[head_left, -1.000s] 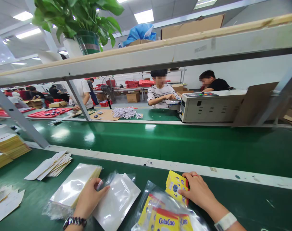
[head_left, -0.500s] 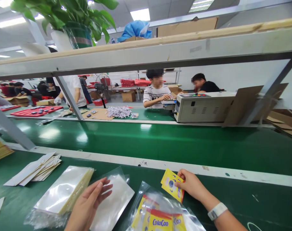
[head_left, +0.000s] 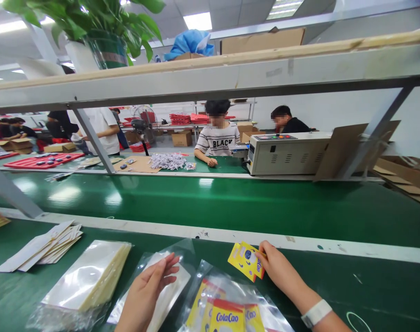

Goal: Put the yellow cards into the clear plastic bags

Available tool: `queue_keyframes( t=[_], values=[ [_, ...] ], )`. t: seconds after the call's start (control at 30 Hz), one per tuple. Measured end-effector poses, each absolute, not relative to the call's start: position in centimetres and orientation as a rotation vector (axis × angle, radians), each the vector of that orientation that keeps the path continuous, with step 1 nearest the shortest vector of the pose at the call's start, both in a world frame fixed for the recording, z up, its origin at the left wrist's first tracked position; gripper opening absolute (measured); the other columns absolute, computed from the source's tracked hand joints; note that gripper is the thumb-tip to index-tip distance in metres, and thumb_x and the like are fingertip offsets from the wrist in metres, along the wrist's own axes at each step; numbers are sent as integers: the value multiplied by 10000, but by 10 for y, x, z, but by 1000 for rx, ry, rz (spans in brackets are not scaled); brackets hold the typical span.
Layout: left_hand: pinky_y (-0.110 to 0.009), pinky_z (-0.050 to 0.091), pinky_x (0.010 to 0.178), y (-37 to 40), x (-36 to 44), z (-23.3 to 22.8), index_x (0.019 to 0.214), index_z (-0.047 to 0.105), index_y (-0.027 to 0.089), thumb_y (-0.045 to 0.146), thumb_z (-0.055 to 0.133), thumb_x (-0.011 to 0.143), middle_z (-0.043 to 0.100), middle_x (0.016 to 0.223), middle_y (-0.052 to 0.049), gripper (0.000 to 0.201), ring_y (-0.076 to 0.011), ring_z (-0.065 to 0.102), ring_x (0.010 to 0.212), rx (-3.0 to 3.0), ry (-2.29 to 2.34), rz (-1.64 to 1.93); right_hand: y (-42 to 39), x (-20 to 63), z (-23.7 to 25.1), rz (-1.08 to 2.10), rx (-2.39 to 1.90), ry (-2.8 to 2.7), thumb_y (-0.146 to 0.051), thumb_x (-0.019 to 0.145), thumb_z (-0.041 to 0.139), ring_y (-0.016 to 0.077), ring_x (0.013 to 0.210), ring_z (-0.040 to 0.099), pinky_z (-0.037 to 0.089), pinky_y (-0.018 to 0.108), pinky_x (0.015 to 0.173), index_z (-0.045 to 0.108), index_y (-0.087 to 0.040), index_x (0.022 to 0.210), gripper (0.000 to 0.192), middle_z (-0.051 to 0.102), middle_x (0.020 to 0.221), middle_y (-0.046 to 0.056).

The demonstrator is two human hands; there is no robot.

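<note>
My right hand [head_left: 277, 265] pinches a couple of yellow ColaCao packets [head_left: 246, 260], slightly fanned, above the bench. Below them lies a clear plastic bag [head_left: 204, 272] with several yellow and red ColaCao packets [head_left: 229, 318] inside. My left hand [head_left: 149, 288] hovers palm inward over clear bags with white sheets [head_left: 177, 288], its fingers loosely bent and a little apart. Nothing shows in its grasp. A thick stack of clear-wrapped cards [head_left: 83, 276] lies left of this hand.
White paper slips [head_left: 44, 246] lie at the left of the green bench. Beyond a white rail [head_left: 230, 240] runs a green belt [head_left: 203, 203]. A shelf [head_left: 196, 78] crosses overhead. Across the belt stand a boxy machine [head_left: 287, 154] and a seated person [head_left: 218, 133].
My left hand has moved right over the clear bags. The packets in my right hand are fanned wider. Across the belt, the person's hand has come down to the table from the machine.
</note>
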State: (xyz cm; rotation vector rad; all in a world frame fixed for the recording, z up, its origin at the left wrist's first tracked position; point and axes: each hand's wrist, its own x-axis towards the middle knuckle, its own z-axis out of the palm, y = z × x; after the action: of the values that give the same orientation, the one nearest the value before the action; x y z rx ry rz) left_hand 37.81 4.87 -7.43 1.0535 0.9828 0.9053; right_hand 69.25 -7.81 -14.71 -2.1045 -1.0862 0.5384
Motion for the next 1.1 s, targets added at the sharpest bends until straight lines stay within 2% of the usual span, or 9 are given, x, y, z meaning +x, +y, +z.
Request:
queue_keyframes(
  t=[0.17, 0.23, 0.3, 0.4, 0.5, 0.67, 0.77, 0.93, 1.1],
  values=[
    [-392, 546, 904, 40, 376, -70, 793, 822, 212, 583, 778, 596, 818, 892, -90, 423, -308, 724, 936, 1327, 1136, 887, -88, 693, -141, 615, -1900, -1065, -428, 746, 623, 225, 653, 645, 488, 303, 590, 551, -213, 733, 227, 661, 672, 33],
    [-383, 552, 885, 32, 379, -63, 754, 824, 239, 535, 772, 621, 820, 861, -74, 328, -315, 726, 918, 1472, 1181, 896, -93, 687, -130, 586, -1789, -1046, -549, 820, 513, 245, 776, 666, 530, 332, 685, 552, -212, 803, 340, 682, 787, 62],
    [-359, 576, 823, 22, 384, -56, 733, 823, 269, 506, 750, 654, 821, 835, -58, 260, -301, 735, 863, 1578, 1149, 936, -96, 675, -114, 560, -1673, -1010, -583, 903, 384, 219, 740, 665, 550, 336, 673, 518, -218, 922, 390, 670, 868, 69],
    [-348, 590, 787, 10, 393, -50, 735, 822, 308, 499, 725, 687, 819, 820, -50, 219, -277, 741, 800, 1727, 1050, 959, -98, 642, -84, 567, -1374, -966, -484, 973, 376, 134, 516, 602, 528, 281, 482, 441, -249, 1031, 251, 626, 907, 45],
    [-363, 590, 801, 2, 401, -48, 778, 820, 351, 514, 717, 702, 817, 821, -50, 208, -274, 740, 792, 1841, 980, 978, -95, 610, -59, 444, -1023, -1079, -340, 993, 410, 130, 607, 637, 567, 275, 519, 423, -292, 1093, 112, 568, 1004, 44],
    [-352, 593, 767, -2, 402, -47, 792, 817, 380, 521, 722, 703, 816, 799, -45, 192, -272, 738, 762, 1869, 932, 1003, -85, 597, -46, 152, -963, -1463, -146, 978, 383, 184, 800, 625, 579, 346, 686, 428, -301, 1186, 264, 587, 906, 44],
    [-358, 591, 774, -2, 399, -46, 805, 821, 363, 525, 711, 709, 818, 838, -54, 218, -279, 738, 788, 1869, 946, 985, -83, 603, -45, -91, -1047, -1700, -92, 947, 382, 195, 822, 634, 570, 354, 699, 426, -279, 1254, 362, 629, 932, 67],
    [-364, 589, 785, -1, 396, -47, 753, 822, 335, 506, 704, 713, 816, 808, -60, 212, -279, 739, 788, 1843, 942, 1010, -79, 595, -46, -336, -1195, -1940, -119, 912, 450, 182, 694, 606, 522, 328, 623, 498, -238, 1201, 316, 660, 871, 56],
    [-337, 586, 771, -1, 395, -48, 737, 816, 339, 438, 709, 726, 812, 802, -41, 146, -261, 734, 771, 1796, 983, 1016, -74, 576, -53, -348, -1243, -1712, -115, 906, 477, 179, 688, 604, 496, 319, 645, 531, -215, 967, 129, 674, 782, 29]
  ],
)
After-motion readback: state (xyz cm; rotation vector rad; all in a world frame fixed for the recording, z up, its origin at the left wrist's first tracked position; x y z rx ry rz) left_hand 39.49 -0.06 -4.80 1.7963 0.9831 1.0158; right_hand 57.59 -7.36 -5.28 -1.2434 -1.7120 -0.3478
